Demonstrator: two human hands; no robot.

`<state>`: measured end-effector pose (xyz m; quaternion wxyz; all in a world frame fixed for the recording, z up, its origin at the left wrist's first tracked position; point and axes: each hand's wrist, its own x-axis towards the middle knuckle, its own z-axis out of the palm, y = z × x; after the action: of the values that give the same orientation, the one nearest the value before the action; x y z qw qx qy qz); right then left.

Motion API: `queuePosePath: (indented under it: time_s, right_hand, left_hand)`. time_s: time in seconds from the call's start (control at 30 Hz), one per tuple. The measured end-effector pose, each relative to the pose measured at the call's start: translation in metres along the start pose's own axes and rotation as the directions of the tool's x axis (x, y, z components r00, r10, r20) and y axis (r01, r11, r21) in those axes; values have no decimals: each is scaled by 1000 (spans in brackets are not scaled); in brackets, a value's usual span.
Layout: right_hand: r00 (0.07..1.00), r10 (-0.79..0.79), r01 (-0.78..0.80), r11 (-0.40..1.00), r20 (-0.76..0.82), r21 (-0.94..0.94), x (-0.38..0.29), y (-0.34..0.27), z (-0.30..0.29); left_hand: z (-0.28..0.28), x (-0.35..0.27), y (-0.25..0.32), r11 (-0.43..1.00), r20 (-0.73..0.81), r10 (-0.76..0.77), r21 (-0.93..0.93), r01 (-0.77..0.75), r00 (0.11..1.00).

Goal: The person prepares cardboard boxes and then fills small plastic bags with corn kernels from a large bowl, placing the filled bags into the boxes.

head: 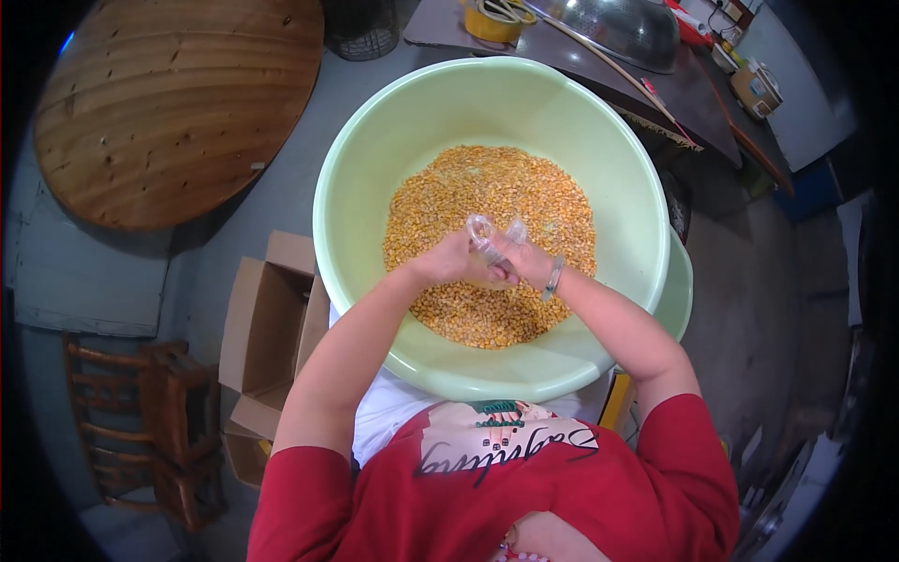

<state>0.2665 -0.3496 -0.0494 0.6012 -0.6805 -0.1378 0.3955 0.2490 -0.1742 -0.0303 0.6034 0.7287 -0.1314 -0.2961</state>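
A wide, pale green plastic basin stands before me, with a broad heap of dried yellow corn kernels on its bottom. Above the kernels my left hand and my right hand meet. Between them is a crumpled piece of thin clear plastic, perhaps a small bag, gripped by both. Its lower part is partly covered by my fingers, so its contents cannot be made out. My right wrist wears a translucent bangle.
An open cardboard box lies left of the basin, near wooden chairs and a round wooden tabletop. Beyond the basin, a table bears a perforated metal colander, a yellow container and a long stick. Another green basin shows at right.
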Motion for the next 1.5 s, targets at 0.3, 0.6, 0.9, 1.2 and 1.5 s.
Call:
queuePosePath:
  time_s: [0.3,0.6,0.9,1.2,1.5]
  right_hand:
    - [983,62,-106,959,173,261,4,5,0]
    - [993,77,-89,987,95,136,2,0,-4]
    - [995,91,-94,884,28,458,9,20,-22]
    - [998,52,-58,927,25,371,8,22,-22]
    - [847,-357,62,803,-395,-593,18,28,7]
  left_hand:
    - [6,0,-40,933,55,-343,-93,347,938]
    - [4,-8,-23,977,-129,43,-203,-69,991]
    - [19,6,-35,973,-467,219,33,-230,857]
    - [14,17,-40,921,-193,-247,-352,168,950]
    - [3,18,-48,720,76,-231,-657,223,970]
